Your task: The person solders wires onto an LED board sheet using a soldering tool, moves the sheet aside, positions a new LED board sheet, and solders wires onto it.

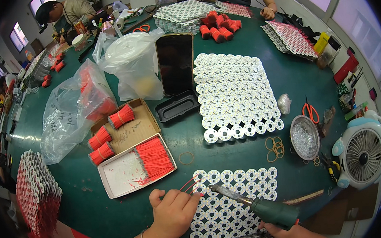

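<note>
My left hand (173,212) is closed in a pinch on a few thin red wires (185,184), near the upper left corner of a panel of round white circuit boards (251,175). Their ends reach the boards of its left column. My right hand (276,232), partly hidden at the lower edge, grips a green soldering gun (276,211). Its long, crusted metal barrel slants up to the left, and the tip is close to the left fingertips over the panel. Whether the tip touches a board is too small to tell.
Left of the panel, an open cardboard box (119,178) holds red wires (155,159) and tied bundles. Beyond lie a stack of white panels (235,93), a phone (176,64) and a black tray (177,107). At right are a metal bowl (305,137) and fan (363,150). Two people sit across.
</note>
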A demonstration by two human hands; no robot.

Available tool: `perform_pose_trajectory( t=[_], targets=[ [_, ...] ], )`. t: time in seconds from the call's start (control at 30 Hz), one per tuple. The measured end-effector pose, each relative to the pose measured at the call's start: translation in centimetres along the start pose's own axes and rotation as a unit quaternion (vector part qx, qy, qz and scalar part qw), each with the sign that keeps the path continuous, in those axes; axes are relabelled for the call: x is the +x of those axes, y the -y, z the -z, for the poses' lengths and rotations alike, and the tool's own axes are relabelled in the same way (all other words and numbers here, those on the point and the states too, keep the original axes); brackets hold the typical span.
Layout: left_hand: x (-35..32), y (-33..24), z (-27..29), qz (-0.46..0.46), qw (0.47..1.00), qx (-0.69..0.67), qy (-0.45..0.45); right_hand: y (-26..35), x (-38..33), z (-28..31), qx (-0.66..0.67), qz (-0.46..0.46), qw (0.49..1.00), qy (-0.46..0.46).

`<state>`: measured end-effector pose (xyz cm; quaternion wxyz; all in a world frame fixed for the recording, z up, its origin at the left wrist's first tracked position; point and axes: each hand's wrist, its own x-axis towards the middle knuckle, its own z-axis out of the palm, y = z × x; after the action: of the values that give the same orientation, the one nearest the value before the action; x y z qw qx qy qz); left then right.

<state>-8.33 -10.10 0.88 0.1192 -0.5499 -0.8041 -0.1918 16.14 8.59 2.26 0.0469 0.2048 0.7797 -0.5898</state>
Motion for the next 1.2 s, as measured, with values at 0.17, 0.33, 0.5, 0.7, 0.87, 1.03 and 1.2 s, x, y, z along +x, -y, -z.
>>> perform_pose_trajectory(
  t=[0.17, 0.33, 0.5, 0.7, 0.87, 1.03, 1.2],
  targets=[
    [-0.4, 0.1, -0.6, -0.004, 1.000, -0.010, 0.003, 0.2, -0.2, -0.4, -0.015, -0.004, 1.000, -0.003],
    [-0.5, 0.2, -0.8, -0.003, 1.000, -0.014, 0.001, 0.8, -0.4, -0.8, 0.018, -0.073, 0.997, -0.027],
    [-0.3, 0.1, -0.5, 0.002, 0.999, -0.037, -0.027, 1.7, 1.0, -1.8, 0.017, 0.041, 0.988, -0.146],
    [-0.4, 0.3, -0.8, -0.004, 0.999, -0.041, -0.008, 1.7, 0.2, -0.7, 0.056, -0.095, 0.993, -0.038],
    [-0.2, 0.3, -0.8, -0.004, 0.999, -0.041, -0.005, 1.1, 0.9, -1.5, -0.059, 0.040, 0.991, -0.111],
    [-0.2, 0.2, -0.7, -0.006, 0.999, -0.039, -0.008, 0.6, 0.6, -1.6, -0.051, 0.009, 0.995, -0.083],
    [-0.8, 0.4, -0.5, -0.003, 0.999, -0.030, 0.013, 3.0, 2.5, -1.8, -0.165, 0.219, 0.952, -0.134]
  ],
)
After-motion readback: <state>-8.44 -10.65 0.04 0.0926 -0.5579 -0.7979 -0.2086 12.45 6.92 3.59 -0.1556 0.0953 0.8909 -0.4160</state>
